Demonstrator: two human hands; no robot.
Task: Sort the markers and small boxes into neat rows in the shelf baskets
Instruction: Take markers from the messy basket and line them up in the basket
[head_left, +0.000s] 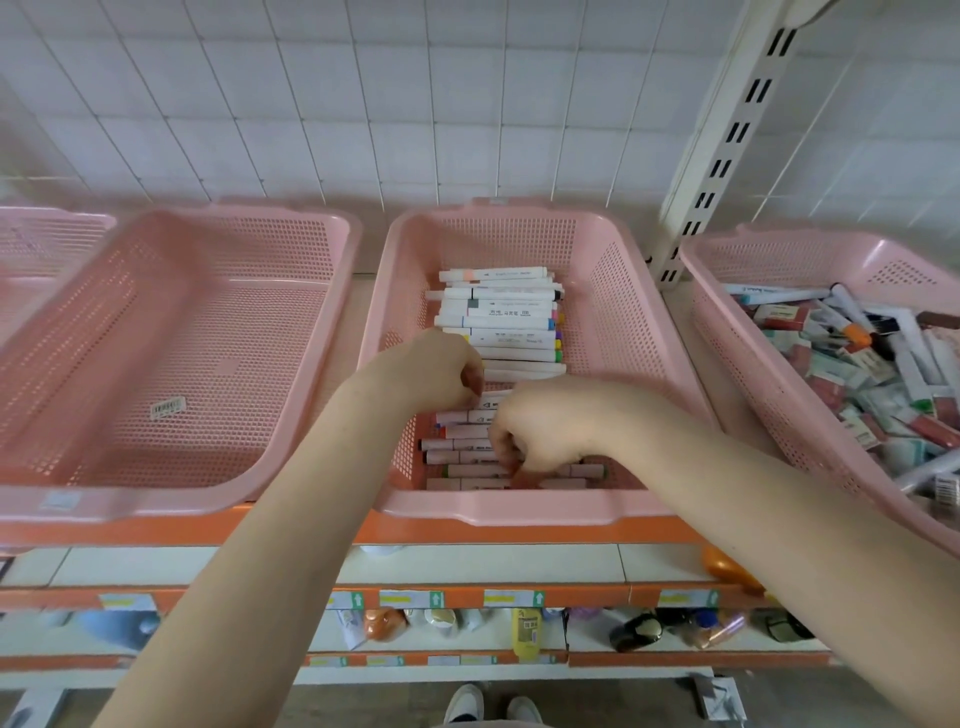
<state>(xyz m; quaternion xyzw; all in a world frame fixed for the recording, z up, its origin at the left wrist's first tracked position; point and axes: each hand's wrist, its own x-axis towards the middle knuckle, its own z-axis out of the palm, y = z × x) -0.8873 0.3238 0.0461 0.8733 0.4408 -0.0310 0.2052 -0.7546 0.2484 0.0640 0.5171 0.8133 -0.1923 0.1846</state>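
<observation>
Our right hand (540, 428) seems to pinch one of the markers (498, 332) rowed in the middle basket (623, 312); our left hand (434, 371) is curled, holding what we cannot tell. Light, stiff, slick barrels: grip mid-length. Small boxes (826, 371) wait in the right basket (727, 322).

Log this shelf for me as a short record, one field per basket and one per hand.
left basket: no markers or boxes, only a sticker on its floor
middle basket: markers lying crosswise in a row, front to back
right basket: small boxes and more markers, jumbled
left hand: curled, over the row's middle; grip unclear
right hand: curled, fingers down among the near markers; grip unclear
</observation>
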